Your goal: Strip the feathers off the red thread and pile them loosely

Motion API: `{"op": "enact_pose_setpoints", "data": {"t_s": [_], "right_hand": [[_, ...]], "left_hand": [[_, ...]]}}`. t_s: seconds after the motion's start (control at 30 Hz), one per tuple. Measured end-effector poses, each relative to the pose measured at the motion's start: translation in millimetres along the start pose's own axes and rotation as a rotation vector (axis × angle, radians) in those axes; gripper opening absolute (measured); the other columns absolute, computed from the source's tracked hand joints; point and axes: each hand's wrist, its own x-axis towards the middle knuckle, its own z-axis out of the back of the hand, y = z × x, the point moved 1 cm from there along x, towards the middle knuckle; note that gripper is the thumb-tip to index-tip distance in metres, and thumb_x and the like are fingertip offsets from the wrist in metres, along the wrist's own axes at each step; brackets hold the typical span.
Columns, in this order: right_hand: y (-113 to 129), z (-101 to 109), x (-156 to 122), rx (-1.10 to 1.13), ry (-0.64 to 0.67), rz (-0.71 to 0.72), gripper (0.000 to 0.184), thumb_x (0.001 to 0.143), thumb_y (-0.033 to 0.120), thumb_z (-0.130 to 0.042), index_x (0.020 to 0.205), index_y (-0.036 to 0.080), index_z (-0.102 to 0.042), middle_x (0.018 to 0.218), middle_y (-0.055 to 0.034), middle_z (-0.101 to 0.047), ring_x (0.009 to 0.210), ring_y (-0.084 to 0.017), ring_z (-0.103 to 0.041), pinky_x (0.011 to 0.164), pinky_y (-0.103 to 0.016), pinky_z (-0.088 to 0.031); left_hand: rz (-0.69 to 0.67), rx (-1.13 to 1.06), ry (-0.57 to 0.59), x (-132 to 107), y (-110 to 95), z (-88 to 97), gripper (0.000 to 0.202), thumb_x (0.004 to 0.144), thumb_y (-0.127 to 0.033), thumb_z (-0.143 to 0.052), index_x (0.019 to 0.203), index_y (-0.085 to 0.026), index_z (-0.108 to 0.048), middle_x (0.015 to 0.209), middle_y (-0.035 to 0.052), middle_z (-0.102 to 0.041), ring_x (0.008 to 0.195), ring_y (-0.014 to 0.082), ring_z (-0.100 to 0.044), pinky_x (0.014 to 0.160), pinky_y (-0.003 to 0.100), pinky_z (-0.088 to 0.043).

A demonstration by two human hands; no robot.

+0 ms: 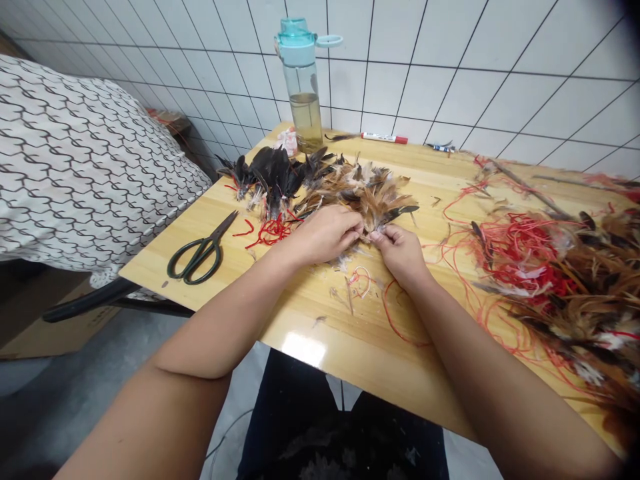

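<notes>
Both hands meet over the wooden table, at the near edge of a spread of brown feathers [353, 183]. The fingers of my left hand [327, 232] are curled in a pinch near the quill ends; what lies inside them is hidden. With thumb and forefinger my right hand [400, 252] pinches the base of a bunch of brown feathers [376, 207] that fans away from me. Dark feathers [276, 172] lie to the left, with red strings [273, 230] beside them. A pair of black scissors [200, 253] rests farther left, its blades pointing away.
A bottle [303, 87] with a turquoise lid stands at the back by the tiled wall. Near it lie a red-and-white marker [384, 139] and a small blue item [443, 148]. On the right, a heap of brown feathers [600, 280] is tangled with red string [525, 250].
</notes>
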Motion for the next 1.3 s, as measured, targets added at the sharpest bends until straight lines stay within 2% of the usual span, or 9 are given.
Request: {"op": "enact_pose_setpoints", "data": {"t_s": [0.27,0.47,0.57,0.63,0.73,0.83,0.93,1.07,1.3], "right_hand": [[3.2,-1.6,-0.2,-0.149,0.085,0.053,0.027,0.074,0.031,-0.059,0.052,0.021,-0.048,0.060,-0.0010,-0.050,0.065,-0.016,-0.048,0.065,-0.030,-0.035],[5.8,-1.9,-1.1,-0.181,0.151,0.056,0.027,0.075,0.028,-0.061,0.051,0.020,-0.050,0.059,-0.0005,-0.052,0.062,-0.015,-0.048,0.062,-0.029,-0.035],[3.7,-1.3,-0.1,-0.144,0.158,0.068,0.021,0.076,0.026,-0.060,0.056,0.019,-0.056,0.064,-0.0017,-0.057,0.068,-0.017,-0.052,0.067,-0.030,-0.038],[1.3,-0.6,0.7,-0.080,0.157,0.075,0.018,0.077,0.025,-0.059,0.060,0.019,-0.058,0.067,-0.0022,-0.059,0.071,-0.017,-0.054,0.070,-0.030,-0.040],[-2.7,0.9,1.4,0.093,0.133,0.044,0.019,0.079,0.029,-0.057,0.063,0.019,-0.058,0.068,-0.0015,-0.059,0.070,-0.016,-0.053,0.071,-0.030,-0.042],[-5.6,1.9,0.8,0.277,0.105,-0.003,0.023,0.080,0.039,-0.057,0.067,0.019,-0.058,0.067,-0.0003,-0.058,0.067,-0.015,-0.052,0.070,-0.029,-0.042],[-6.9,1.6,0.0,0.303,0.100,-0.010,0.025,0.079,0.041,-0.058,0.066,0.019,-0.058,0.065,0.0004,-0.057,0.066,-0.015,-0.051,0.069,-0.029,-0.042],[-7.4,-0.3,0.3,0.180,0.099,0.042,0.019,0.078,0.032,-0.056,0.065,0.019,-0.061,0.069,-0.0020,-0.060,0.071,-0.017,-0.055,0.072,-0.031,-0.043],[-6.5,-1.1,1.1,0.110,0.117,0.064,0.019,0.078,0.027,-0.054,0.061,0.021,-0.058,0.066,-0.0027,-0.063,0.068,-0.018,-0.055,0.071,-0.032,-0.043]], "left_hand": [[-0.028,0.143,-0.033,-0.6,-8.3,2.2,0.018,0.089,-0.019,-0.048,0.080,-0.015,-0.063,0.078,0.0061,-0.061,0.076,0.0174,-0.055,0.071,0.030,-0.041],[-0.078,0.142,-0.070,-1.1,-9.6,0.0,0.021,0.093,-0.022,-0.046,0.082,-0.015,-0.062,0.079,0.0054,-0.060,0.077,0.0168,-0.055,0.073,0.029,-0.041],[-0.104,0.105,-0.111,-0.3,-9.2,-2.4,0.020,0.094,-0.023,-0.046,0.085,-0.016,-0.062,0.082,0.0054,-0.061,0.080,0.0169,-0.054,0.076,0.030,-0.042],[-0.100,0.064,-0.188,0.2,-9.9,-1.5,0.016,0.093,-0.022,-0.048,0.092,-0.016,-0.063,0.091,0.0066,-0.063,0.087,0.0176,-0.055,0.081,0.031,-0.043],[-0.008,0.020,-0.392,0.0,-11.5,4.6,0.017,0.089,-0.018,-0.052,0.102,-0.016,-0.063,0.103,0.0090,-0.063,0.100,0.0199,-0.053,0.090,0.034,-0.043],[0.147,-0.063,-0.499,-0.3,-11.4,9.6,0.012,0.087,-0.019,-0.054,0.093,-0.016,-0.065,0.094,0.0071,-0.064,0.094,0.0190,-0.055,0.087,0.033,-0.044],[0.273,-0.291,-0.332,2.4,-9.4,6.1,0.012,0.084,-0.021,-0.057,0.080,-0.016,-0.068,0.082,0.0030,-0.065,0.081,0.0147,-0.057,0.077,0.028,-0.044],[0.392,-0.592,-0.105,7.2,-8.6,-5.5,0.016,0.080,-0.028,-0.062,0.077,-0.016,-0.071,0.077,0.0019,-0.068,0.073,0.0134,-0.059,0.069,0.025,-0.043],[0.443,-1.020,-0.092,7.9,-11.9,-22.4,0.022,0.077,-0.035,-0.067,0.071,-0.014,-0.068,0.071,0.0011,-0.068,0.067,0.0109,-0.058,0.067,0.023,-0.042]]}}
